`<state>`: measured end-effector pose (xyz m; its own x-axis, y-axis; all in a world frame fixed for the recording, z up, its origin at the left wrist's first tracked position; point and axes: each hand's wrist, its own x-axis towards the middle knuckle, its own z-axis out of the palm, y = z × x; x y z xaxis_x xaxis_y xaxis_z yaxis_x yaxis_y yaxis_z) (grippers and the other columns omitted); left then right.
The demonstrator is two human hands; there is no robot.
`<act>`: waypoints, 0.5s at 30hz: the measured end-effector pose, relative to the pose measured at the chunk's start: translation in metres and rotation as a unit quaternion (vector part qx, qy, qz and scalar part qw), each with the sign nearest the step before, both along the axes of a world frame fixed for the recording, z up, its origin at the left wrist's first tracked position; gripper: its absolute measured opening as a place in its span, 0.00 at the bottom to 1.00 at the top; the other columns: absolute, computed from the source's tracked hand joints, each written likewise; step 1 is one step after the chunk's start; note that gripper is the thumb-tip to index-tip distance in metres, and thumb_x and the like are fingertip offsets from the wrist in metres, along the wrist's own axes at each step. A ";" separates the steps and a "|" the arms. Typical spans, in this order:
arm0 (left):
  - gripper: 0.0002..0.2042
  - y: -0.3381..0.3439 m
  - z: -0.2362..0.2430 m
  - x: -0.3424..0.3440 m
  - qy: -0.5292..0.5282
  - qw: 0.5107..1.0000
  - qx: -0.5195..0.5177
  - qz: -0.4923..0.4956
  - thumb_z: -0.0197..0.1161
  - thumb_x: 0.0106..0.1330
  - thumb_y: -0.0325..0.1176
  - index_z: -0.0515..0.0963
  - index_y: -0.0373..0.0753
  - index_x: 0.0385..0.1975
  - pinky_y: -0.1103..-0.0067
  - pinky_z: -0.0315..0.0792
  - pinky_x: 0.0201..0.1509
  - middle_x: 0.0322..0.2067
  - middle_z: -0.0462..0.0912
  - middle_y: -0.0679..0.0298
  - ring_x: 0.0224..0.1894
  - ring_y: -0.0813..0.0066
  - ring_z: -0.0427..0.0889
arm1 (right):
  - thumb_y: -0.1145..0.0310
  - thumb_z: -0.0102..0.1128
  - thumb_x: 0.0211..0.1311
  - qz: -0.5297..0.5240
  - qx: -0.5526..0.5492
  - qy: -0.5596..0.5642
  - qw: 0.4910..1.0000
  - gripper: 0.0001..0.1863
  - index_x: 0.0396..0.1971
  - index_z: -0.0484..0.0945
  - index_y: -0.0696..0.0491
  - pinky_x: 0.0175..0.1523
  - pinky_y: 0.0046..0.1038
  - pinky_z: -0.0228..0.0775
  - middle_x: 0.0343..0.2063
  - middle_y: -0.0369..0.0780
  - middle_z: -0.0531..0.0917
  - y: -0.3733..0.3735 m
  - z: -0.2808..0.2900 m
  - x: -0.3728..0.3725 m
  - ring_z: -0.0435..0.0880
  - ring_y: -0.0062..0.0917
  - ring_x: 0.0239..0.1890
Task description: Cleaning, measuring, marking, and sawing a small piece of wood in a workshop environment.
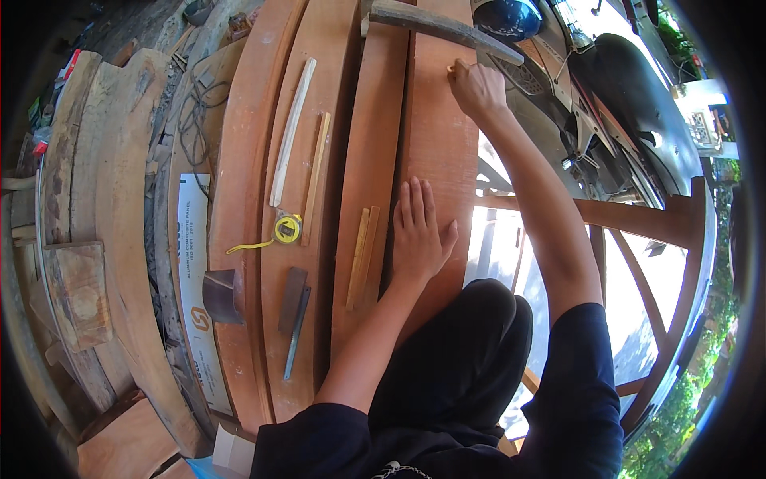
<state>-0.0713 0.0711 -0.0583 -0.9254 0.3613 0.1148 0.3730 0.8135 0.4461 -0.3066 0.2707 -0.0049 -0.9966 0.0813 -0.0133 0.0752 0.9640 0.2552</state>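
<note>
Plank (443, 144) of smooth reddish wood, long axis running away from the lap (455, 359), directly beneath left hand (420, 235) and right hand (480, 88). Left one flat, nearer the lap, fingers extended and slightly apart; right one nearer the far end, fingers curled (anything pinched there, impossible to tell). Just past those knuckles, a curved, grey-brown bar (447, 29), laid crosswise. Left of the flat hand, slim squared sticks (357, 259); farther left, a rounded yellow tape measure (288, 228).

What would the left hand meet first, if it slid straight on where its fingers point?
Along the reddish board, probably the curved bar ahead, though depth is unclear; the right hand seems beside that line.
</note>
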 end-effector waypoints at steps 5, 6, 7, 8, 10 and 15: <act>0.44 0.000 0.001 -0.002 -0.002 1.000 0.000 0.009 0.53 0.74 0.55 0.49 0.26 0.77 0.57 0.56 0.77 0.78 0.49 0.41 0.80 0.45 0.49 | 0.56 0.49 0.75 -0.011 -0.047 -0.028 0.998 0.18 0.42 0.84 0.52 0.43 0.44 0.82 0.35 0.50 0.90 0.020 0.031 0.029 0.91 0.44 0.37; 0.44 0.000 0.000 -0.002 -0.009 1.000 0.001 0.002 0.52 0.74 0.56 0.49 0.26 0.77 0.57 0.56 0.78 0.78 0.48 0.40 0.80 0.45 0.48 | 0.56 0.48 0.75 -0.068 -0.072 -0.042 0.994 0.21 0.41 0.87 0.54 0.46 0.45 0.82 0.38 0.52 0.89 0.022 0.041 0.039 0.90 0.46 0.40; 0.44 0.000 -0.001 -0.002 -0.037 0.999 -0.037 0.011 0.51 0.75 0.56 0.48 0.26 0.77 0.57 0.55 0.78 0.78 0.48 0.40 0.80 0.45 0.48 | 0.53 0.48 0.75 -0.070 -0.097 -0.018 0.993 0.22 0.47 0.86 0.52 0.49 0.46 0.81 0.39 0.54 0.88 0.024 0.051 0.048 0.89 0.48 0.43; 0.44 -0.001 -0.001 -0.001 -0.031 0.999 -0.008 0.018 0.51 0.75 0.56 0.48 0.26 0.77 0.57 0.55 0.78 0.78 0.48 0.40 0.80 0.45 0.48 | 0.51 0.49 0.75 -0.045 -0.153 0.023 0.987 0.21 0.50 0.86 0.48 0.50 0.47 0.79 0.39 0.53 0.88 0.025 0.059 0.060 0.88 0.49 0.45; 0.44 -0.002 -0.003 -0.001 -0.028 0.999 -0.040 0.015 0.49 0.75 0.57 0.48 0.25 0.77 0.58 0.53 0.79 0.78 0.47 0.40 0.81 0.46 0.46 | 0.50 0.55 0.76 0.063 -0.345 0.103 0.931 0.21 0.55 0.83 0.50 0.51 0.37 0.77 0.43 0.47 0.89 0.027 0.072 0.080 0.89 0.41 0.44; 0.44 -0.005 -0.005 0.001 -0.028 0.999 -0.010 0.015 0.47 0.75 0.57 0.46 0.25 0.77 0.58 0.51 0.80 0.78 0.45 0.40 0.82 0.48 0.43 | 0.50 0.53 0.77 -0.003 -0.311 0.156 0.938 0.23 0.50 0.84 0.55 0.48 0.32 0.75 0.36 0.42 0.87 0.031 0.072 0.126 0.88 0.30 0.41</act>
<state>-0.0705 0.0658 -0.0632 -0.9405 0.3352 0.0556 0.3233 0.8325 0.4498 -0.1803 0.3018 0.0669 -0.9596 0.1597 0.2315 0.0584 0.9183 -0.3914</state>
